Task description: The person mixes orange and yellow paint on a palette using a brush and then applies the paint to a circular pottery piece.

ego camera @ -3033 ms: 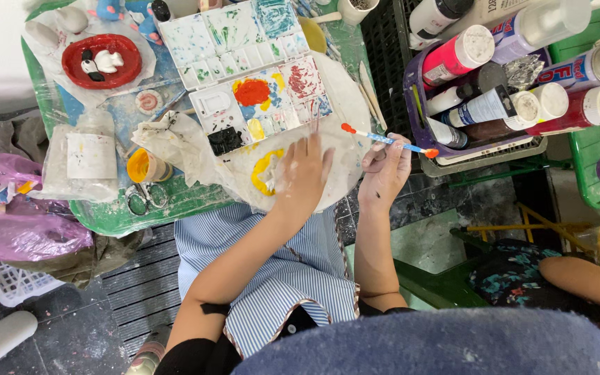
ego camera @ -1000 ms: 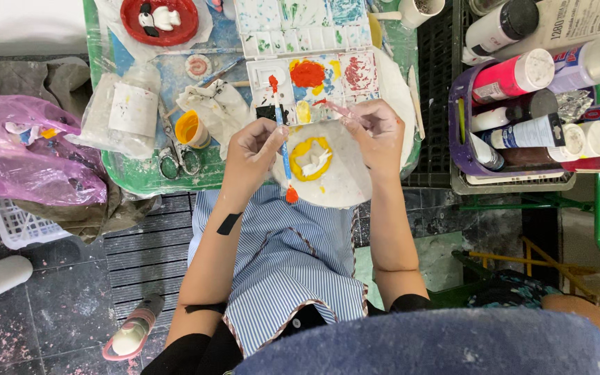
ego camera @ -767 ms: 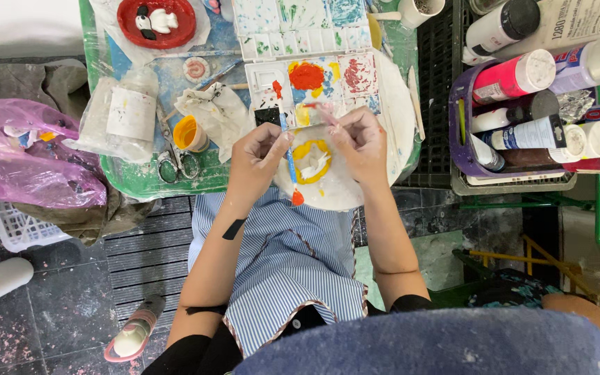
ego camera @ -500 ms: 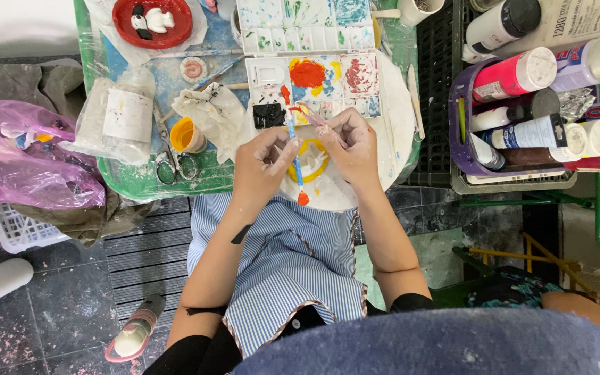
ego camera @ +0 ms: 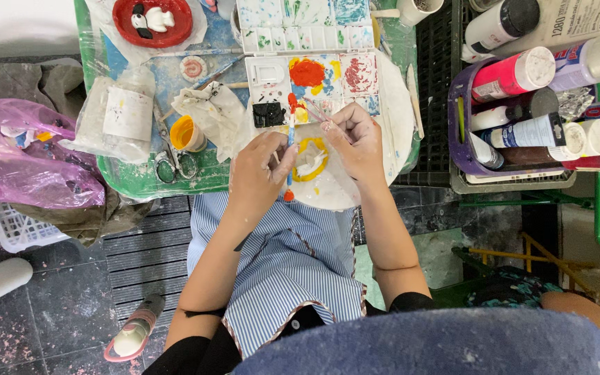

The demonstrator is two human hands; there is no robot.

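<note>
The left hand (ego camera: 258, 173) was closed around a thin paintbrush (ego camera: 289, 163), whose long axis ran nearly straight away from the person, orange end toward the lap and the far end toward the paint palette (ego camera: 310, 73) just beyond both hands. The right hand (ego camera: 355, 142) pinched a small white piece (ego camera: 310, 165) over the yellow ring on the white plate (ego camera: 397, 111), just beside the brush.

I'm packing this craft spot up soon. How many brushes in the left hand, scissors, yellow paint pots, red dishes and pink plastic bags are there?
blue-handled brush in the left hand: 1
scissors: 1
yellow paint pot: 1
red dish: 1
pink plastic bag: 1
Total: 5
</note>
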